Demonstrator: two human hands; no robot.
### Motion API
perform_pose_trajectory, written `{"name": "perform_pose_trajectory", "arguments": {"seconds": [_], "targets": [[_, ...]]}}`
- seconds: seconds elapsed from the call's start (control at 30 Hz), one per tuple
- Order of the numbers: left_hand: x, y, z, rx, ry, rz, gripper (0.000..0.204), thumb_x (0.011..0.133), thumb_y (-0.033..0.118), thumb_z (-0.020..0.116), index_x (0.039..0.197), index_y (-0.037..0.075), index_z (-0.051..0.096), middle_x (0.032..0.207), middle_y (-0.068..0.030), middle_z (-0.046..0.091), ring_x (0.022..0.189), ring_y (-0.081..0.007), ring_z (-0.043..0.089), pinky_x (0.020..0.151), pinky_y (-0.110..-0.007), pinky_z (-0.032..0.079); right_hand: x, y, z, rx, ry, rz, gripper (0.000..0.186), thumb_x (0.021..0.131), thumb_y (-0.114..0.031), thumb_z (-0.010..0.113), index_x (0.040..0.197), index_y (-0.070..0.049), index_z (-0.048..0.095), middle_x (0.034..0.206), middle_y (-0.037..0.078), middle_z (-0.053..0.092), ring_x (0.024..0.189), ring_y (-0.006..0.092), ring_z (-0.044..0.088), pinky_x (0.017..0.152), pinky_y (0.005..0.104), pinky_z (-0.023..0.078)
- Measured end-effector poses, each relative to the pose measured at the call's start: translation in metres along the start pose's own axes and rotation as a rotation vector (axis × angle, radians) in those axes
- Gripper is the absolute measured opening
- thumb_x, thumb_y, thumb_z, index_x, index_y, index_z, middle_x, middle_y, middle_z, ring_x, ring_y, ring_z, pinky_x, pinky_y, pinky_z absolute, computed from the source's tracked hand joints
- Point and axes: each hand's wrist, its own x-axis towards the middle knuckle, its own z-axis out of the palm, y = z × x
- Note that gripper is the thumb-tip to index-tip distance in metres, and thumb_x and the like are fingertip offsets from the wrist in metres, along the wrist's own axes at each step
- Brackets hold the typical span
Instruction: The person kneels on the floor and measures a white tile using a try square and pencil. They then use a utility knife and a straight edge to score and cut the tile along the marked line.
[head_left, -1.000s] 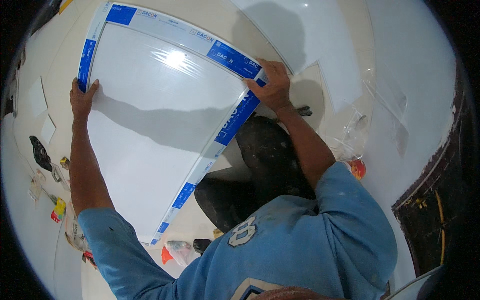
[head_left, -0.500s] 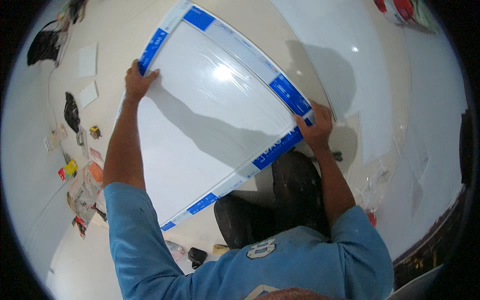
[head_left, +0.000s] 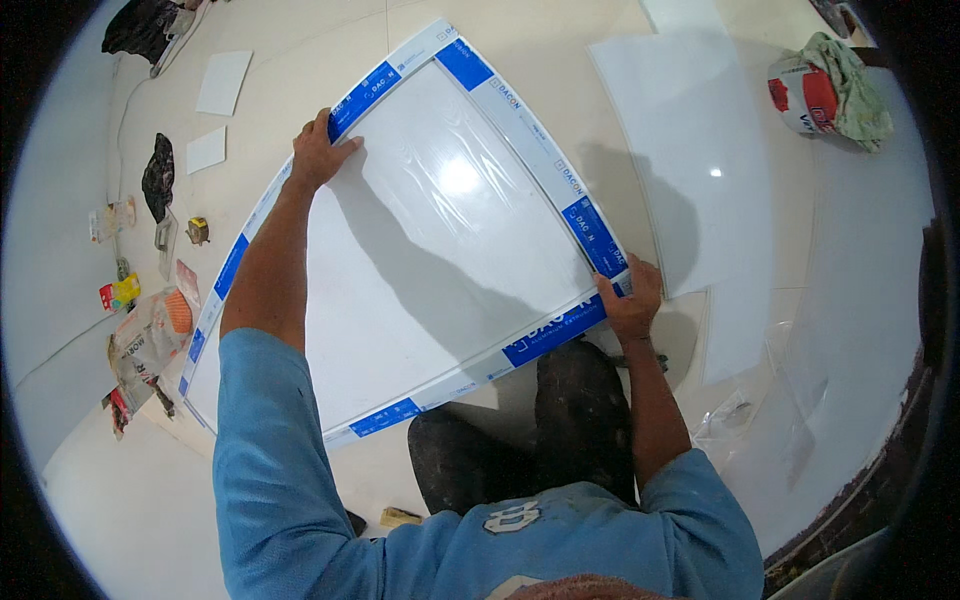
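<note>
My left hand (head_left: 316,155), left of centre in the upper half of the frame, grasps the edge of a large framed white panel (head_left: 400,330), thumb over the face and fingers at the outer side. My right hand (head_left: 632,298), right of centre, grips the same panel near its corner, thumb on the border. The panel fills the middle of the frame, tilted across it; its border (head_left: 537,127) bears blue-and-white protective film. Whether its far edges touch the floor (head_left: 340,40) cannot be told. The step in hand, as I judge it, is steadying and angling the panel with both hands; any further shift would call for an even two-handed grip, since so broad a sheet could twist or knock its corners. My dark-trousered knees (head_left: 580,420) lie just below its lower edge, at lower centre. Farther out, white boards (head_left: 690,170) lie at right, with clear plastic film (head_left: 775,430) at lower right and a bucket (head_left: 800,95) draped with a green cloth (head_left: 850,95) at upper right. At left are a tape measure (head_left: 198,231) and, above it, two white rectangular pieces (head_left: 224,83).
</note>
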Motion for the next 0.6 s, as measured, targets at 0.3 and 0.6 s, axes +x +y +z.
{"name": "perform_pose_trajectory", "arguments": {"seconds": [0.3,0.6], "targets": [[-0.048,0.03,0.009,0.076,0.192,0.042,0.105,0.089,0.046,0.086,0.17,0.007,0.034,0.174,-0.0275,0.034,0.164,-0.047,0.027,0.134,-0.057,0.023,0.001,-0.002,0.002,-0.05,-0.008,0.09,0.064,0.08,-0.026,0.095,0.129,0.007,0.07,0.116,0.025,0.072,0.114,0.0437,0.066,0.102,0.0557,0.054],[-0.444,0.128,0.064,-0.3,-0.18,0.381,0.079,0.104,0.037,0.072,0.171,0.012,0.036,0.18,-0.0181,0.027,0.168,-0.0385,0.019,0.138,-0.056,0.012,0.0,0.037,0.018,-0.207,-0.095,0.019,0.062,0.086,-0.038,0.092,0.124,0.006,0.072,0.123,0.028,0.072,0.116,0.0471,0.065,0.106,0.0582,0.05]]}}
